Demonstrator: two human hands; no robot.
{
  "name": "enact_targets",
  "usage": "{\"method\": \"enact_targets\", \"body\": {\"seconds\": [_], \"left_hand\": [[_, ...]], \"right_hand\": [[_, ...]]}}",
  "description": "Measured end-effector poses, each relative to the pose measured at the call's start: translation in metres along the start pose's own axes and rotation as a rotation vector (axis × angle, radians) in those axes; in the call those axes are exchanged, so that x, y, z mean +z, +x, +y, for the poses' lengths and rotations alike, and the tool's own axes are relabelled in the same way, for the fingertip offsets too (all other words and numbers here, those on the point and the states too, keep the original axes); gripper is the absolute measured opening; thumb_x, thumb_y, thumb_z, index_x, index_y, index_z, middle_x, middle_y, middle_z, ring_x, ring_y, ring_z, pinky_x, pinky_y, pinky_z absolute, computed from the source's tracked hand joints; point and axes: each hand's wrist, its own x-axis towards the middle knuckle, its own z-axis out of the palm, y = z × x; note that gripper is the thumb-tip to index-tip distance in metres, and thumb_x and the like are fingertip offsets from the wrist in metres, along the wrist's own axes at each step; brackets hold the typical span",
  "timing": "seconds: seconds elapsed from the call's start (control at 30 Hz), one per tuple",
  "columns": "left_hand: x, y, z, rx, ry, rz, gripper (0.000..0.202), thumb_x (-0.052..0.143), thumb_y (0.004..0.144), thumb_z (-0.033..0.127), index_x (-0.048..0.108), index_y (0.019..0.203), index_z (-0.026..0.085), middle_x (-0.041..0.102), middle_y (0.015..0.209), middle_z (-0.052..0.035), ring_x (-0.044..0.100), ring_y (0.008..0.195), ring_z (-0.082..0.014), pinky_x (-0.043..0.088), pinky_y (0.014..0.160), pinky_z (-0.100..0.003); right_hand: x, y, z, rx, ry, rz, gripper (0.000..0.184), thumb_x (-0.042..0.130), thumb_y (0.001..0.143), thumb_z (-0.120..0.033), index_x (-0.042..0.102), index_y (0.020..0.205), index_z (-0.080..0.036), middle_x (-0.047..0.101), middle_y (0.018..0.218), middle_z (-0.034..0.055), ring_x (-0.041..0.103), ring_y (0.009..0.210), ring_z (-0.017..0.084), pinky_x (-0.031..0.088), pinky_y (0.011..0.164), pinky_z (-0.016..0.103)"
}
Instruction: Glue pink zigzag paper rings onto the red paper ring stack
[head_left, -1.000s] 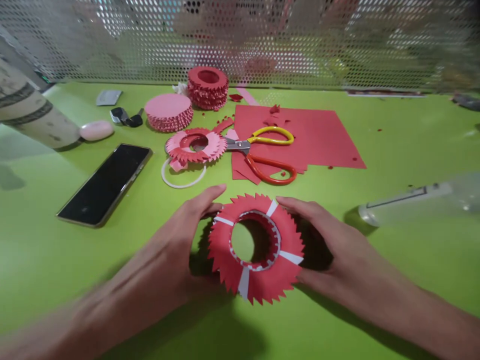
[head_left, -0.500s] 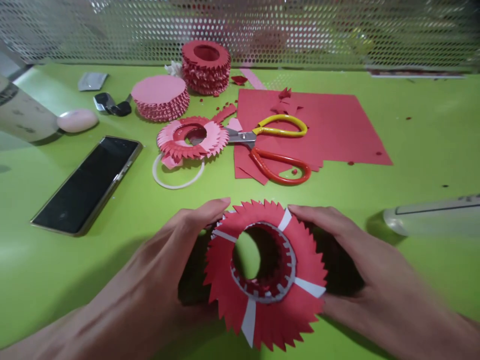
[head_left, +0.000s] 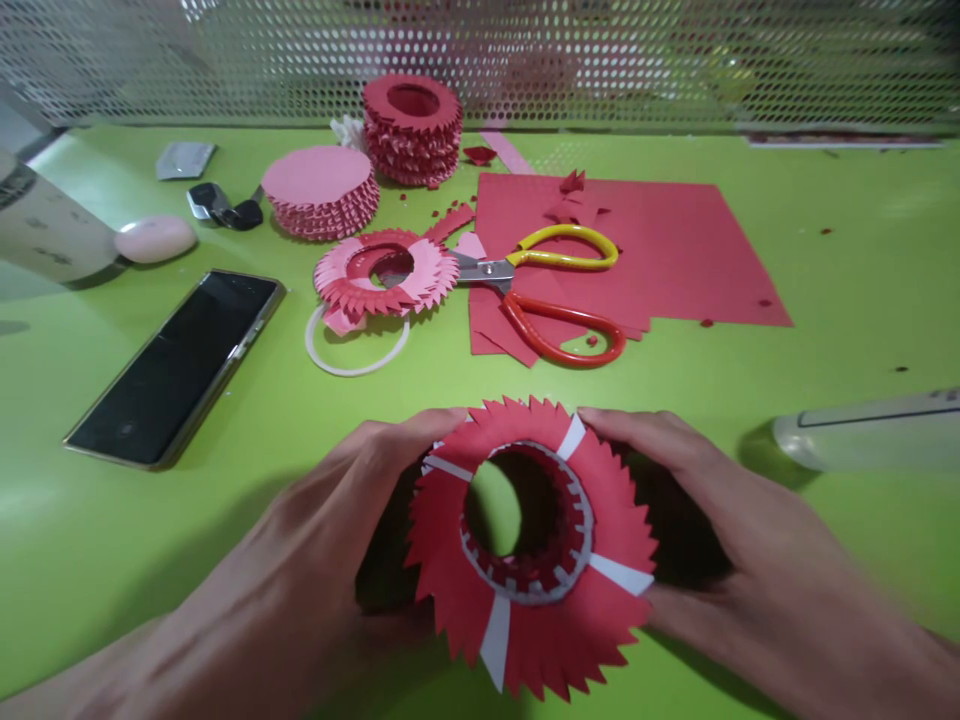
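Your left hand (head_left: pixel 322 525) and right hand (head_left: pixel 697 510) each have a partly closed grip on opposite edges of a saw-toothed red paper ring (head_left: pixel 611 535) with white strips, held over the green surface (head_left: pixel 862 280). Beyond it, scissors (head_left: pixel 480 268) lie on red paper sheets (head_left: pixel 675 250).

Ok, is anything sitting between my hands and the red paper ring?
No, nothing visible does. Your left hand and right hand are both directly on the toothed red paper ring, holding its edge from either side.
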Motion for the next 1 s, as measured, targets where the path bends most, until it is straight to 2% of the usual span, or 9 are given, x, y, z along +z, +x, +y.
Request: {"method": "enact_targets", "body": {"seconds": [0.13,0.3,0.5,0.63,0.7,0.83,0.93,1.0], "left_hand": [[0.0000,0.0004,-0.0001,0.023,-0.003,0.009,0.076,0.077,0.095,0.061,0.045,0.161,0.040,0.082,0.113,-0.0008,0.081,0.073,-0.0234,0.063,0.047,-0.027],[-0.0006,-0.0002,-0.0009,0.012,-0.010,-0.006,0.089,0.087,0.088,0.054,0.044,0.164,0.040,0.082,0.114,0.0003,0.080,0.074,-0.0228,0.063,0.049,-0.026],[-0.0006,0.0011,0.0002,0.011,-0.016,0.008,0.088,0.082,0.092,0.058,0.041,0.168,0.041,0.081,0.117,-0.0010,0.081,0.076,-0.0237,0.064,0.049,-0.028],[-0.0002,0.0024,0.0012,0.030,-0.013,0.013,0.082,0.079,0.095,0.063,0.043,0.165,0.042,0.081,0.120,-0.0010,0.081,0.075,-0.0233,0.064,0.048,-0.028],[0.0000,0.0022,0.0014,0.031,-0.012,0.014,0.075,0.077,0.097,0.065,0.045,0.161,0.039,0.081,0.122,-0.0022,0.082,0.079,-0.0237,0.067,0.053,-0.028],[0.0005,0.0015,0.0005,0.047,-0.014,0.009,0.070,0.078,0.098,0.061,0.048,0.156,0.035,0.080,0.125,-0.0044,0.084,0.085,-0.0248,0.074,0.075,-0.030],[0.0013,0.0015,-0.0002,0.074,-0.007,0.024,0.071,0.075,0.100,0.060,0.046,0.159,0.036,0.080,0.121,-0.0041,0.083,0.080,-0.0243,0.075,0.080,-0.033],[0.0013,0.0009,-0.0001,0.087,0.002,0.034,0.073,0.074,0.102,0.061,0.044,0.163,0.036,0.081,0.123,-0.0047,0.084,0.083,-0.0257,0.075,0.080,-0.035]], "right_hand": [[-0.0001,0.0009,0.0004,-0.021,-0.032,0.020,0.066,0.076,0.099,-0.062,0.051,0.154,-0.036,0.080,0.132,0.0080,0.083,0.101,0.032,0.072,0.079,0.043],[-0.0003,0.0021,0.0004,-0.054,-0.065,0.023,0.062,0.068,0.103,-0.069,0.051,0.152,-0.034,0.081,0.131,0.0087,0.084,0.101,0.031,0.072,0.079,0.042],[-0.0006,0.0024,-0.0005,-0.060,-0.073,0.020,0.061,0.065,0.105,-0.067,0.049,0.154,-0.034,0.081,0.133,0.0089,0.083,0.104,0.031,0.073,0.082,0.042],[-0.0004,0.0020,-0.0004,-0.032,-0.041,0.018,0.065,0.078,0.099,-0.059,0.050,0.154,-0.037,0.080,0.135,0.0063,0.083,0.105,0.032,0.072,0.082,0.043],[-0.0002,0.0008,0.0003,-0.019,-0.021,0.014,0.073,0.086,0.092,-0.051,0.050,0.154,-0.038,0.079,0.136,0.0059,0.082,0.105,0.032,0.072,0.082,0.044],[0.0012,-0.0017,0.0022,-0.013,-0.027,-0.007,0.087,0.093,0.082,-0.041,0.048,0.156,-0.036,0.078,0.138,0.0081,0.081,0.109,0.035,0.071,0.083,0.045],[0.0020,-0.0019,0.0019,-0.041,-0.057,-0.011,0.085,0.090,0.085,-0.040,0.045,0.158,-0.033,0.077,0.138,0.0098,0.080,0.112,0.035,0.071,0.087,0.046],[0.0015,-0.0016,0.0007,-0.060,-0.055,-0.005,0.080,0.085,0.090,-0.042,0.044,0.158,-0.033,0.077,0.139,0.0095,0.079,0.114,0.034,0.070,0.088,0.046]]}}
